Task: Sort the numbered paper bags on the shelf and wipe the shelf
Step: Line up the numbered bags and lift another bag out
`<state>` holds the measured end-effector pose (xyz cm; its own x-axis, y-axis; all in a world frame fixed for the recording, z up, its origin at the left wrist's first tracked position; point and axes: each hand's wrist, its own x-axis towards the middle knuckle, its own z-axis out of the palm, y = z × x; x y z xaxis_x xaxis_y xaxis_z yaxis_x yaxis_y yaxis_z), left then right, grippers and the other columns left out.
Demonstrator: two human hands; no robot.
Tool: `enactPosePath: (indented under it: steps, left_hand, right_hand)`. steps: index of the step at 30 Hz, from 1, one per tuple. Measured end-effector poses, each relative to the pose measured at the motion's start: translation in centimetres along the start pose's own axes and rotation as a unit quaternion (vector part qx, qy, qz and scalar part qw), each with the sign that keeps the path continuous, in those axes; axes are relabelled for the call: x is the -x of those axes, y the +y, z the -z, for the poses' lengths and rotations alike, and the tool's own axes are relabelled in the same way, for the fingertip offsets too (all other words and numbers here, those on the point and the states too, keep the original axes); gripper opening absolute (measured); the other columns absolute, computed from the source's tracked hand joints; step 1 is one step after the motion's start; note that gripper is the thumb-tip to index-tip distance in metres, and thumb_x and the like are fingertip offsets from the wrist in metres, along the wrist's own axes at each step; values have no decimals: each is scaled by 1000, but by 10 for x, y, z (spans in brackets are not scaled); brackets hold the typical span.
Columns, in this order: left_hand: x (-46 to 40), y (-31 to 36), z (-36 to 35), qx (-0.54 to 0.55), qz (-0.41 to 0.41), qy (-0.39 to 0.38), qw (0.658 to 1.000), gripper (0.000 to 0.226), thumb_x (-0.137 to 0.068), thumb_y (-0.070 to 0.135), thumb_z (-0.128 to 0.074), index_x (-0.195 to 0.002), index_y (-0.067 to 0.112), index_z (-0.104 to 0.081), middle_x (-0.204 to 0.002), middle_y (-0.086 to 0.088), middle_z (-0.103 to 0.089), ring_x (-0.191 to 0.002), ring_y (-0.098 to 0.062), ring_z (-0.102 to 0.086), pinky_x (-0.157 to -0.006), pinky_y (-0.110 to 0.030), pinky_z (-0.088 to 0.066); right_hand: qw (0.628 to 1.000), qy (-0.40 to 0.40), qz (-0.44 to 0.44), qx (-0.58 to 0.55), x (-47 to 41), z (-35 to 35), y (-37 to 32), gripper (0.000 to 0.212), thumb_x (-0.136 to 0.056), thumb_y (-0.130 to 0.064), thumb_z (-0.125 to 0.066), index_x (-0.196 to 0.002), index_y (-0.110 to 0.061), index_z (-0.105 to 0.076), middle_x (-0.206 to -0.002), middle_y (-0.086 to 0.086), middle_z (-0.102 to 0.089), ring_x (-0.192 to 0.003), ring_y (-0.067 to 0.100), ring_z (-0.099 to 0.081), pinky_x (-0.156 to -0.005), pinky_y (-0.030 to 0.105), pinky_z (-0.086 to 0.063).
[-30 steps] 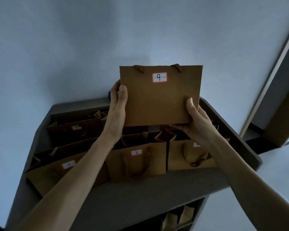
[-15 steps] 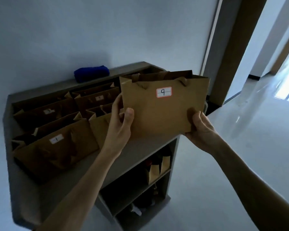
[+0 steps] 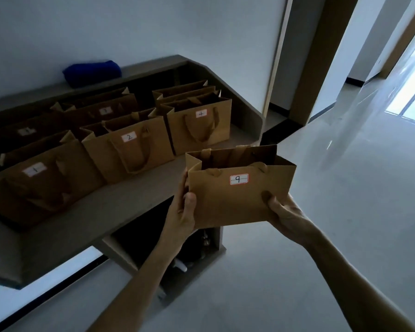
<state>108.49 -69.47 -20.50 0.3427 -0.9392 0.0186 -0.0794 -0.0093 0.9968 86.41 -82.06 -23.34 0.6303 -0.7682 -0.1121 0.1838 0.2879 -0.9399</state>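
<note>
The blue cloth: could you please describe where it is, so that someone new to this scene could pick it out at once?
Find the grey shelf against the white wall, its top crowded with brown paper bags. Behind the bags runs a raised ledge along the wall, and the blue cloth lies bunched on it, towards the left. It is the only blue, soft thing there; everything near it is stiff brown paper.

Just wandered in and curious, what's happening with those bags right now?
Left hand and right hand both grip bag 9, held off the shelf. Bags 1, 2, 4 stand in front row. Nothing blocking.
</note>
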Motion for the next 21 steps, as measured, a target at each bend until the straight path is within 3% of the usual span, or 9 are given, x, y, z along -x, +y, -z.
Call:
enactPosePath:
  steps: [4, 5, 8, 10, 12, 17, 19, 21]
  left_hand:
    - [5, -34, -16, -30, 65, 46, 996, 88, -57, 97, -34, -137, 62, -19, -147, 10, -39, -129, -17, -48, -101, -41, -48]
    - [6, -43, -19, -39, 73, 52, 995, 87, -60, 96, -32, -138, 61, -18, -147, 9, -40, -129, -18, -48, -102, -42, -46]
    - [11, -72, -27, -55, 112, 64, 990, 77, -62, 94, -30, -132, 64, -21, -142, 10, -44, -123, -16, -52, -96, -34, -50]
    - [17, -91, -28, -65, 146, 76, 984, 72, -62, 93, -31, -128, 64, -23, -133, 17, -45, -116, -11, -53, -83, -20, -52]
    - [22, -113, -26, -57, 165, 81, 981, 80, -62, 93, -35, -134, 58, -27, -131, 17, -47, -113, -9, -55, -74, -13, -50]
    - [22, -163, -3, -62, 209, 96, 971, 96, -58, 96, -35, -142, 49, -31, -139, 7, -48, -118, -17, -55, -95, -39, -50]
    - [16, -176, 9, -82, 211, 104, 969, 104, -53, 99, -32, -142, 44, -33, -131, 11, -52, -110, -6, -57, -90, -28, -51]
    - [11, -188, 23, -95, 205, 111, 968, 94, -61, 94, -32, -139, 42, -38, -118, 22, -55, -95, 12, -58, -79, -15, -50]
  right_hand:
    - [999, -12, -45, 11, 4, 21, 22, 108, -57, -50, -89, -144, -22, -32, -136, 10, -53, -121, 25, -59, -87, 37, -55]
    - [998, -14, -57, 13, 4, 27, 31, 109, -58, -48, -89, -146, -22, -31, -137, 11, -52, -122, 27, -59, -88, 39, -55]
    - [995, -21, -97, 25, 4, 42, 63, 105, -64, -41, -89, -147, -20, -30, -139, 14, -51, -124, 32, -56, -91, 46, -54]
    - [992, -32, -115, 50, 4, 50, 86, 101, -68, -41, -87, -148, -21, -29, -140, 14, -49, -126, 34, -54, -93, 51, -53]
    - [988, -34, -134, 64, 1, 54, 108, 100, -67, -44, -87, -147, -22, -31, -140, 11, -50, -125, 31, -54, -92, 49, -53]
    - [985, -51, -142, 81, -23, 50, 157, 91, -73, -35, -84, -147, -24, -31, -137, 10, -51, -125, 32, -53, -91, 47, -54]
    - [984, -60, -139, 89, -35, 46, 173, 86, -78, -28, -79, -148, -23, -30, -139, 11, -48, -126, 33, -52, -93, 51, -53]
    - [983, -76, -145, 87, -47, 42, 189, 87, -78, -27, -81, -148, -26, -29, -141, 11, -45, -128, 33, -50, -95, 58, -50]
